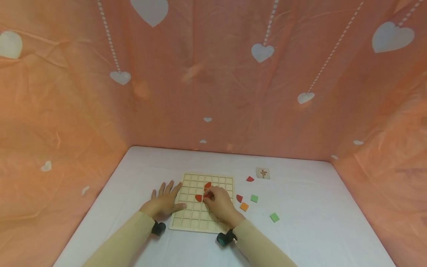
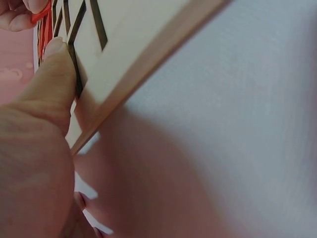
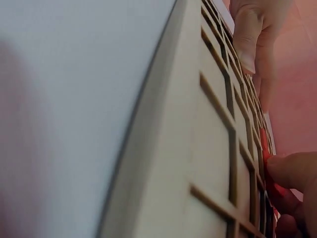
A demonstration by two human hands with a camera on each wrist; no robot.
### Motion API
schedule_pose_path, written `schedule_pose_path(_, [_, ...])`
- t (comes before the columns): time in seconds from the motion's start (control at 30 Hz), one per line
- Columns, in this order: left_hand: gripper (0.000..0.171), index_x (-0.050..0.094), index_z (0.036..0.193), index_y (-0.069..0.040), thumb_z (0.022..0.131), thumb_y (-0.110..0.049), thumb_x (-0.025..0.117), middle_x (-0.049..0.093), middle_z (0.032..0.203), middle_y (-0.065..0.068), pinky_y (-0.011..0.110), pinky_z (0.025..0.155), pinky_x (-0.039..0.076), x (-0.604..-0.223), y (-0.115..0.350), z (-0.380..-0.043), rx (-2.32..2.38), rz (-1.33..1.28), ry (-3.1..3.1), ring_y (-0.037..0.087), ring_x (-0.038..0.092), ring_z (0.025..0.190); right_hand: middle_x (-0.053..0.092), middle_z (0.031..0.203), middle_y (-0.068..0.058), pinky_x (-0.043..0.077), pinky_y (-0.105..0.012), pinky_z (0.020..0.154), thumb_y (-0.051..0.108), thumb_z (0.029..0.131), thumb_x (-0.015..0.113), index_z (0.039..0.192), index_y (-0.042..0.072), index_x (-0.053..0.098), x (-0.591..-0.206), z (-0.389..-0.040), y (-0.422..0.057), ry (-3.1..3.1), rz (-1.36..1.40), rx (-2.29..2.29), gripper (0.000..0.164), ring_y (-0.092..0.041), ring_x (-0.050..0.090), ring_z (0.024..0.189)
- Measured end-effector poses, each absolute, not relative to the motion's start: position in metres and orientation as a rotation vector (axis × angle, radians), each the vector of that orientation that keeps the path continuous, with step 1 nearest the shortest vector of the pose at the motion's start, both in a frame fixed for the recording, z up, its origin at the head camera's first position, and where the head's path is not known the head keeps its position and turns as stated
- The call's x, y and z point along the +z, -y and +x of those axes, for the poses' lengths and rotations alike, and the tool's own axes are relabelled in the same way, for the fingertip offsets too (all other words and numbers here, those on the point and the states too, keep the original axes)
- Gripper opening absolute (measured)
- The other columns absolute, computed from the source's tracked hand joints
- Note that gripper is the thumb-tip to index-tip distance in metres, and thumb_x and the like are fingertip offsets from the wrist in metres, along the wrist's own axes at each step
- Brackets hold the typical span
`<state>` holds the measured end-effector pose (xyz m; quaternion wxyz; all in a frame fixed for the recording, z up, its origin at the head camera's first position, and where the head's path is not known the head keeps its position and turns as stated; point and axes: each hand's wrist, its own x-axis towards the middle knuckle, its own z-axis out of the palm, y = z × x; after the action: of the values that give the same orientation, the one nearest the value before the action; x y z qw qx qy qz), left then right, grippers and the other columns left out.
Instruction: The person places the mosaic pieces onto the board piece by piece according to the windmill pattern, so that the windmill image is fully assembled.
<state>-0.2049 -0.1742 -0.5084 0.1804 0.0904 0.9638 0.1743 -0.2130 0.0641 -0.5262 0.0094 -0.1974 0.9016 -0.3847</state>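
A wooden grid board lies on the white table. Two red quarter-circle tiles sit in its cells near the middle, one red tile farther back and another red tile nearer and to the left. Between its thumb and fingers my right hand pinches a further red tile, low over the grid beside them; the fingers partly hide it. My left hand rests at the board's left edge with fingers spread, its thumb lying on the grid.
Right of the board lie two loose red tiles, an orange square tile and two green square tiles. A small pattern card lies behind them. Orange cloth with white hearts hangs around the table.
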Motion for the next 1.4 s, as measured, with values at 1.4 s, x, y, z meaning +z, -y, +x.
schedule_pose_path(1.4, [0.097,0.018,0.156,-0.013,0.083,-0.056,0.067,0.003,0.159,0.024,0.067,0.108,-0.006,-0.516,0.180,-0.201,0.645,0.321,-2.704,0.050,-0.007,0.141,0.051,0.090,0.007,0.044,-0.024,0.067,0.025,0.096,0.062,0.115,0.013,0.071,-0.520,-0.197,-0.084,-2.869,-0.663,-0.914,0.024,-0.010,0.047,0.077])
